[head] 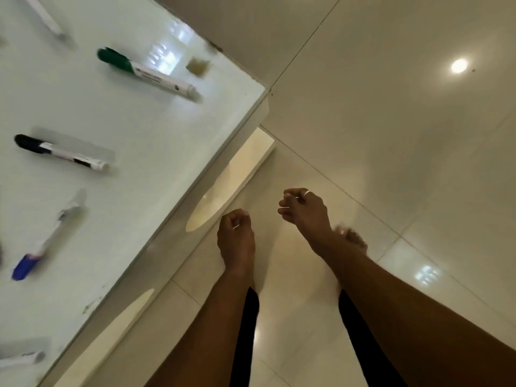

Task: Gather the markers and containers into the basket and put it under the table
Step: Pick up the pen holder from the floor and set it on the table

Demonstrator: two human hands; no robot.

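Note:
Several markers lie on the white glass table (134, 169) at the left: a green-capped marker (148, 74), a black-capped marker (60, 152), a blue-capped marker (47, 238), and parts of white markers at the top left (44, 15) and bottom left (21, 358) edges. My left hand (236, 238) and my right hand (304, 212) hang over the floor to the right of the table, both with fingers curled and nothing in them. My right hand wears a ring. No basket or container is in view.
The table's corner (264, 88) points toward the tiled floor (391, 163). A white table foot (248, 160) runs below the edge. My bare foot (351, 237) and dark trouser legs show under my arms. A small brownish patch (197, 67) sits near the table corner.

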